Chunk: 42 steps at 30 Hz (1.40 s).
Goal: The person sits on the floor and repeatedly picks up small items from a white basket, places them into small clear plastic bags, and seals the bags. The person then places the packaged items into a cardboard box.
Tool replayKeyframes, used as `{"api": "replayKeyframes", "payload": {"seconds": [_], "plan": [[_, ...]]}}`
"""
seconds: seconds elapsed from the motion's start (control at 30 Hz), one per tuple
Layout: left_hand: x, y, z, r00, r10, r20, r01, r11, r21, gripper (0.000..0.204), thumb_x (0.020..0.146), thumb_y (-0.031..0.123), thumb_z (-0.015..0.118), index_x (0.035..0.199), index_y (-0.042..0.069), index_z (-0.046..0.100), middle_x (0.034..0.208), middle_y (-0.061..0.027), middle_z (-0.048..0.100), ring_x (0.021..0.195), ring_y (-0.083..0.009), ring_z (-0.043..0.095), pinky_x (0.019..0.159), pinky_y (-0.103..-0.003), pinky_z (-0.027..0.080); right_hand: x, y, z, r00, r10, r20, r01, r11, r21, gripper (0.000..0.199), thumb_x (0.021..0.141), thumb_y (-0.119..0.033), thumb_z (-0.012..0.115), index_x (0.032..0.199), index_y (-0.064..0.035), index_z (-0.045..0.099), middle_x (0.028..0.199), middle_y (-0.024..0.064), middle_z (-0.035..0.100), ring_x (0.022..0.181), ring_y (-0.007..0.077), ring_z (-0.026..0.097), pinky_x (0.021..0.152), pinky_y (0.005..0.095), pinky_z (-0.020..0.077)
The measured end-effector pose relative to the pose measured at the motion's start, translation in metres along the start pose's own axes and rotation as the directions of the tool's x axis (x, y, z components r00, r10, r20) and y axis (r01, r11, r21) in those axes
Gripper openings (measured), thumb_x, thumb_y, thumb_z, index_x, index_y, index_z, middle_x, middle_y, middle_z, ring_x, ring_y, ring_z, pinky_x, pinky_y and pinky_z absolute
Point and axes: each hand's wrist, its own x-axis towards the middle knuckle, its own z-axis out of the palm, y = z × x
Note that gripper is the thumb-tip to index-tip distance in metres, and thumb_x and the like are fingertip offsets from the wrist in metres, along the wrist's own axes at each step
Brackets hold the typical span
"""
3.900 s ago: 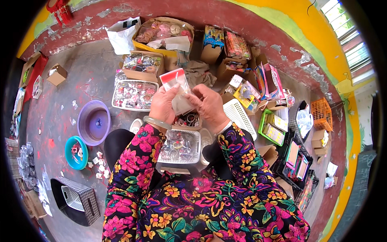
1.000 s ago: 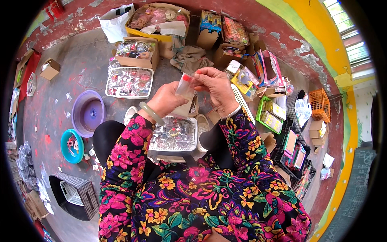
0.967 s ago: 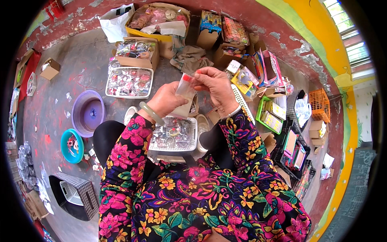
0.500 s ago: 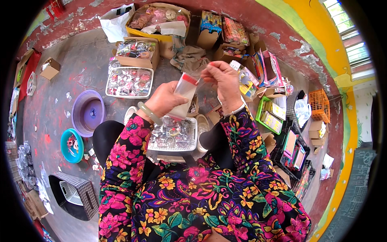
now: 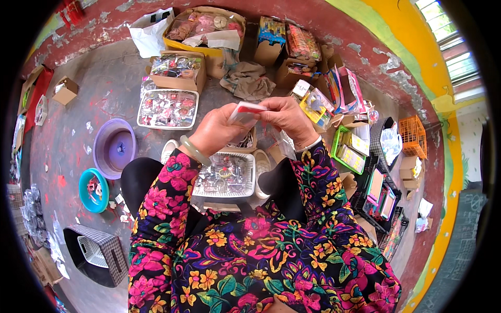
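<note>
My left hand [image 5: 215,129] is closed around a small stack of clear plastic bags [image 5: 243,116] with a red strip along the top edge. My right hand [image 5: 290,119] pinches at the red-edged end of the stack, so the two hands nearly meet. Under the right hand hangs a loose clear plastic bag [image 5: 285,144], partly hidden by the fingers. Below the hands, between my knees, stands a white plastic basket [image 5: 251,177] filled with small items in clear packets. Their exact kind is too small to tell.
Beyond my left hand stands another white basket [image 5: 141,107] of packets, with an open cardboard box [image 5: 180,81] behind it. Purple [image 5: 99,148] and teal [image 5: 83,190] basins sit to the left. A green tray [image 5: 336,143] and a black crate [image 5: 389,208] are on the right.
My right hand has come down and left, from above the bags to their red edge. The stack has tipped flatter, and the loose clear bag now shows below the right hand.
</note>
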Motion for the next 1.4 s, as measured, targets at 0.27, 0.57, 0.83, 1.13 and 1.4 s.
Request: {"api": "replayKeyframes", "payload": {"seconds": [0.27, 0.57, 0.83, 1.13, 1.4], "plan": [[0.013, -0.016, -0.009, 0.991, -0.016, -0.135, 0.012, 1.000, -0.028, 0.033, 0.079, -0.001, 0.060, 0.111, -0.002, 0.051, 0.100, -0.0069, 0.060, 0.091, -0.0114, 0.057, 0.080, -0.023, 0.046, -0.031, 0.031, -0.084, 0.837, -0.067, -0.543, 0.173, 0.974, 0.147, 0.008, 0.080, -0.011, 0.062, 0.077, -0.0042, 0.061, 0.060, -0.0043, 0.055, 0.043, -0.0007, 0.038, 0.039, 0.0158, 0.0266], [0.011, -0.017, -0.010, 0.982, -0.138, -0.128, 0.148, 0.986, 0.075, 0.022, 0.087, 0.016, 0.056, 0.104, 0.001, 0.056, 0.091, -0.0044, 0.064, 0.082, -0.0085, 0.060, 0.069, -0.019, 0.045, -0.114, 0.221, -0.166, 0.568, 0.485, -0.665, 0.027, 0.797, 0.604, 0.011, 0.081, -0.002, 0.053, 0.090, 0.0046, 0.049, 0.087, 0.0202, 0.062, 0.047, 0.0096, 0.046, 0.039, 0.0151, 0.0371], [0.017, -0.024, -0.002, 0.976, -0.190, -0.102, 0.203, 0.969, 0.141, 0.022, 0.088, 0.016, 0.055, 0.104, 0.001, 0.056, 0.093, -0.0053, 0.064, 0.084, -0.0095, 0.060, 0.069, -0.019, 0.045, -0.129, 0.310, -0.172, 0.349, 0.721, -0.599, 0.062, 0.620, 0.782, 0.020, 0.083, -0.011, 0.056, 0.099, -0.0021, 0.047, 0.076, 0.0145, 0.059, 0.049, 0.0190, 0.054, 0.034, 0.0205, 0.0370], [0.012, -0.017, -0.005, 0.984, -0.152, -0.088, 0.162, 0.980, 0.118, 0.024, 0.089, 0.017, 0.053, 0.107, 0.001, 0.056, 0.094, -0.0051, 0.063, 0.085, -0.0089, 0.060, 0.069, -0.019, 0.045, -0.129, 0.125, -0.148, 0.585, 0.351, -0.731, 0.118, 0.855, 0.505, 0.030, 0.085, -0.026, 0.059, 0.093, 0.0024, 0.054, 0.078, 0.0124, 0.061, 0.062, 0.0177, 0.060, 0.057, 0.0258, 0.0514], [0.011, 0.006, -0.013, 0.977, -0.066, -0.202, 0.060, 0.998, -0.037, 0.027, 0.091, 0.026, 0.050, 0.106, 0.004, 0.057, 0.096, -0.0049, 0.064, 0.089, -0.0103, 0.060, 0.071, -0.021, 0.045, -0.028, 0.000, -0.048, 0.976, 0.032, -0.214, 0.068, 0.894, 0.443, 0.010, 0.084, 0.002, 0.054, 0.094, 0.0035, 0.056, 0.093, 0.0148, 0.062, 0.085, 0.0219, 0.064, 0.074, 0.0278, 0.0546]]}}
